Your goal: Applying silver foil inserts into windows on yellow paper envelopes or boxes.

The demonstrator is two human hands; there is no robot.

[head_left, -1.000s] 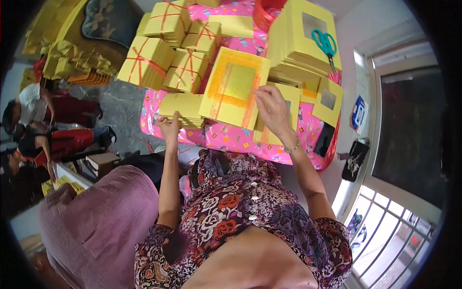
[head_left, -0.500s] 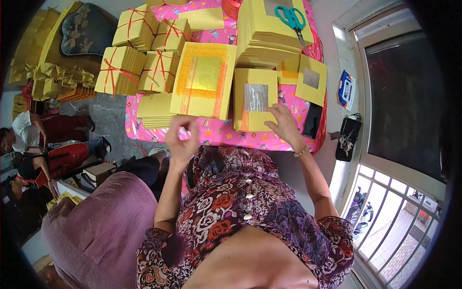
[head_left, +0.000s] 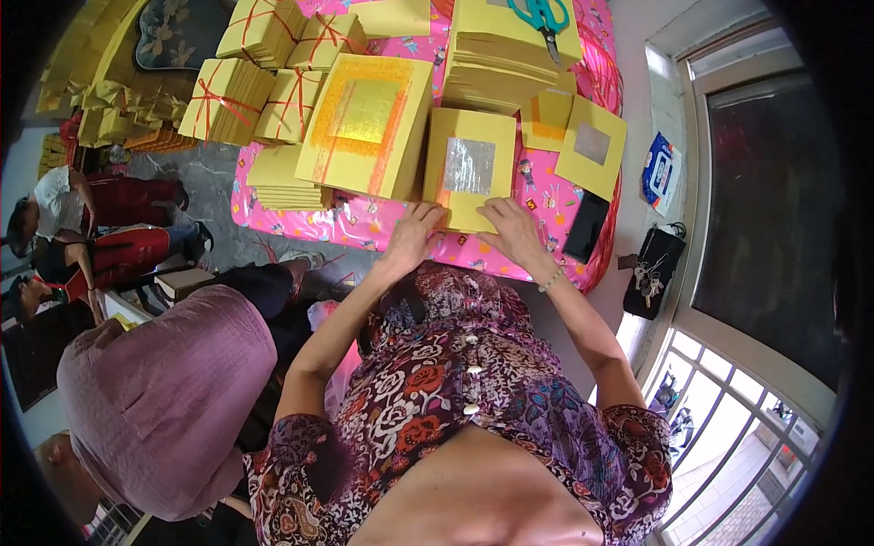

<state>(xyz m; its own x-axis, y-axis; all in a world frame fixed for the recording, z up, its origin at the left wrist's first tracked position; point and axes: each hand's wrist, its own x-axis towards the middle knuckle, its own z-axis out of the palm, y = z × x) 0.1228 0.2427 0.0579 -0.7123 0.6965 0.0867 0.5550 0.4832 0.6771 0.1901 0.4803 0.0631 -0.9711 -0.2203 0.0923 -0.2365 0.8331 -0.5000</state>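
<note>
Head view, looking down over my chest at the pink patterned table cover (head_left: 382, 227). Both my hands rest on the near edge of a yellow paper stack with a silver foil square (head_left: 470, 177), which lies flat just in front of me, near the table's front edge.

Left hand (head_left: 414, 232): fingers extended and slightly spread, lying flat on the stack's lower left corner. Not curled around anything; pressing or squaring, not pinching, as far as I can judge.

Right hand (head_left: 514, 232): fingers likewise laid out nearly flat on the lower right corner, thumb toward the middle. A bead bracelet sits at that wrist. No sheet is lifted between the fingers that I can see.

Placement notes: the stack sits between my two hands, probably so both can hold its corners steady. Just to its left, touching or overlapping, lies a larger yellow stack with a gold foil square (head_left: 364, 123). To the right, a tilted yellow sheet with a small silver square (head_left: 592, 146), and near it a dark phone (head_left: 585, 227). Farther back: a tall plain yellow pile (head_left: 496, 64) with teal-handled scissors (head_left: 543, 16) on top, and bundles tied with red string (head_left: 228, 100) at the left.

A person in purple (head_left: 164, 400) sits beside me on my left.
</note>
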